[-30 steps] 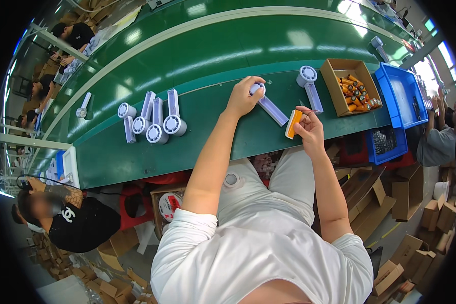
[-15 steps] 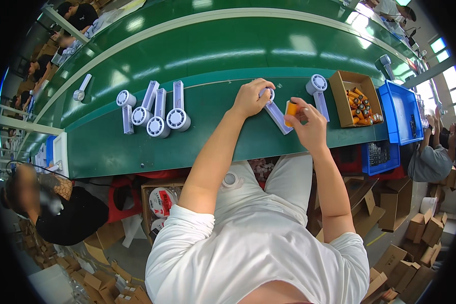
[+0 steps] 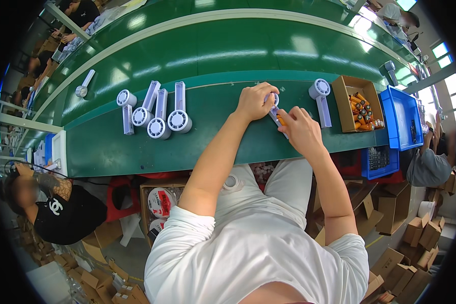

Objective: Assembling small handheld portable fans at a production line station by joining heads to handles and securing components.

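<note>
My left hand is closed around the round head of a pale lavender handheld fan housing, which lies on the green workbench. My right hand pinches an orange cylindrical battery at the open trough of that housing's handle. Fingers partly cover the battery, so how deep it sits cannot be seen. To the right of my hands lies another fan housing, its handle trough pointing toward me. Farther right, a cardboard box holds several orange batteries.
Several fan housings lie in a group on the left. One more fan rests farther back on the green surface. A blue tray stands beyond the battery box, with a blue bin below. A person sits at left.
My right hand has lowered the battery from above the handle to its trough, turning the hand knuckles-up. My left hand has stayed on the fan head.
</note>
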Demonstrator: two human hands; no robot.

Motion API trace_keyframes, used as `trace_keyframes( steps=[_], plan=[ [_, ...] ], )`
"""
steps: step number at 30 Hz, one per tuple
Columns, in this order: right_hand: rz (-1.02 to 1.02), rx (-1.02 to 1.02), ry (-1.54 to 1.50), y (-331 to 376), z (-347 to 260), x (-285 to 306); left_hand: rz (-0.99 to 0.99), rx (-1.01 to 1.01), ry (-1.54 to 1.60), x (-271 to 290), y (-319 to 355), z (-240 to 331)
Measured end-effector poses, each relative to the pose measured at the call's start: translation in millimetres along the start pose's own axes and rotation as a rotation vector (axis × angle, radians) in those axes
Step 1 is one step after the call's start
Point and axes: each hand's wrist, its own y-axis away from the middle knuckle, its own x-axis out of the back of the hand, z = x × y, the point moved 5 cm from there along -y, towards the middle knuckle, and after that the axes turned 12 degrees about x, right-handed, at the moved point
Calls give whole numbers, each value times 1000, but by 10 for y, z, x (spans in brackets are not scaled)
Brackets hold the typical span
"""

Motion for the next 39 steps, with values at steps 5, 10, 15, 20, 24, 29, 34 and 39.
trace_keyframes(
  steps=[5, 10, 15, 20, 24, 29, 34, 39],
  plan=[
    [-235, 75, 20, -152, 15, -114, 52, -16, -14, 104, 16, 29],
    [-87, 107, -124, -70, 76, -18, 89, 25, -28, 25, 50, -37],
    [483, -101, -237, 442, 345, -146, 663, 323, -34, 354, 12, -342],
    [396, -135, -276, 393, 376, -279, 514, 292, -306, 162, -62, -354],
    [426, -106, -316, 373, 426, -299, 413, 341, -228, 166, -420, -563],
    [456, -109, -393, 431, 457, -324, 778, 356, -540, 473, -657, -435],
    [418, -117, -415, 543, 537, -350, 136, -17, 62, 21, -70, 883],
    [433, -129, -477, 451, 515, -299, -743, -125, 46, -392, 1699, 1369]
  ],
)
